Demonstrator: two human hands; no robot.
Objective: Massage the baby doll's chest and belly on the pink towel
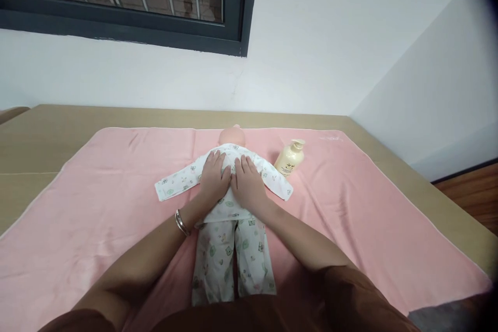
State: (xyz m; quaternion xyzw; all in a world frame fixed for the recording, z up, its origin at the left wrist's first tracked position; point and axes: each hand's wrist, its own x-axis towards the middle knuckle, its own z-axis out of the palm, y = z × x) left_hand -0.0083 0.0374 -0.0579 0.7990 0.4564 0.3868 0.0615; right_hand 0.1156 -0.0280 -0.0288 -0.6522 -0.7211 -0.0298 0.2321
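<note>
A tan tabletop (58, 135) by a white wall carries a pink towel (97, 218). On it lies a doll (225, 207) in printed pyjamas. Both hands, left (213, 179) and right (247, 184), rest flat and spread on its torso. A cream pump bottle (290, 158) lies just beside the doll's sleeve; its contents cannot be seen.

Matt pink cloth towel (350, 207) — glossy plastic bottle (290, 159) — printed cotton pyjamas (225, 254).

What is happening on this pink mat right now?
A person rests both bare hands flat on the chest of a baby doll in white printed pyjamas: left hand, right hand. The doll lies with sleeves spread on a pink towel mat covering a tan table. A cream pump bottle lies beside its arm.
</note>
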